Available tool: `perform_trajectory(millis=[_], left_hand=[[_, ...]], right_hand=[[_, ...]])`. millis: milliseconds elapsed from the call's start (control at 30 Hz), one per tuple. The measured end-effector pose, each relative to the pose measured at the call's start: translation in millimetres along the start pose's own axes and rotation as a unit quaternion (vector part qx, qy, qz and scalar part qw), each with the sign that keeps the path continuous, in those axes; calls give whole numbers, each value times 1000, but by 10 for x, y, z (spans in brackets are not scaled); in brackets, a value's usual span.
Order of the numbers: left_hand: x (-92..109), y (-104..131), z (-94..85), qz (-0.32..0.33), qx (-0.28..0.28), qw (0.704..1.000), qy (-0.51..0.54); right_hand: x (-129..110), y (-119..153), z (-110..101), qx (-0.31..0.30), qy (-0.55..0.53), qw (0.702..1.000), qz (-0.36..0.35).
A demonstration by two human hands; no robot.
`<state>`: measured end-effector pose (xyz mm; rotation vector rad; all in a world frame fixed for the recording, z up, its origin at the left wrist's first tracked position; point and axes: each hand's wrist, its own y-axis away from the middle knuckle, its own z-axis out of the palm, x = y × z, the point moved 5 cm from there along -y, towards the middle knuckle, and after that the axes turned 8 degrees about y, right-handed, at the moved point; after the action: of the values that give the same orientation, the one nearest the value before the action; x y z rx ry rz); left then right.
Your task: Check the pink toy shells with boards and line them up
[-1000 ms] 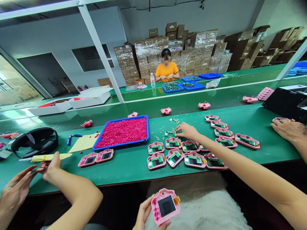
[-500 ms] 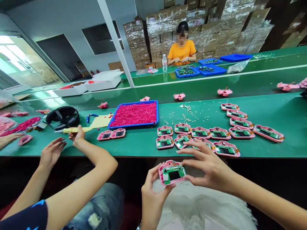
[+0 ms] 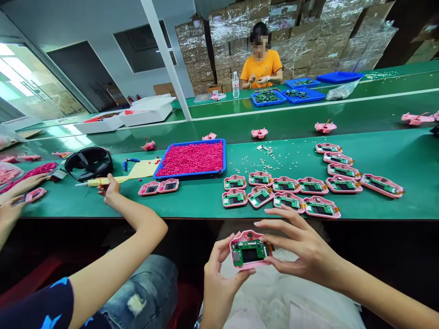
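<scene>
A pink plastic casing with a green circuit board (image 3: pixel 252 246) and a dark screen is held above my lap, its open side facing me. My left hand (image 3: pixel 219 278) is closed round its left end, thumb below and fingers behind. At the right end, the thumb and index finger of my right hand (image 3: pixel 298 242) grip the edge near an orange ribbon cable; its other fingers are spread. Beyond my hands, several similar pink casings (image 3: pixel 287 200) with boards lie in rows on the green bench (image 3: pixel 192 205).
A blue tray of small pink parts (image 3: pixel 192 157) stands left of the rows, near two casings (image 3: pixel 158 187). Tiny pale pieces (image 3: pixel 267 160) are scattered behind the rows. At left, a neighbour's hand (image 3: pixel 111 188) holds a yellow-wrapped tool (image 3: pixel 103 182). A person in orange (image 3: pixel 262 68) sits opposite.
The casing in my hands has tilted slightly and my right fingers have moved a little over its right end. At left, the neighbour's other hand has moved left to a pink casing.
</scene>
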<state>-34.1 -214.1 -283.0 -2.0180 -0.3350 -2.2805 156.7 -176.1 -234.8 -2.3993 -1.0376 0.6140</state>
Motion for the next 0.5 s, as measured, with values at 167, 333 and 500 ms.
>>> perform_trajectory(millis=[167,333,500], left_hand=[[-149,-13,33,-92,-95,989,60],[-200,24,83,-110,-111,981,111],[-197,-23,123,-67,-65,996,-5]], right_hand=[[5,74,0,27,-41,999,1],[-23,170,48,32,-46,998,21],[-86,224,162,31,-76,994,73]])
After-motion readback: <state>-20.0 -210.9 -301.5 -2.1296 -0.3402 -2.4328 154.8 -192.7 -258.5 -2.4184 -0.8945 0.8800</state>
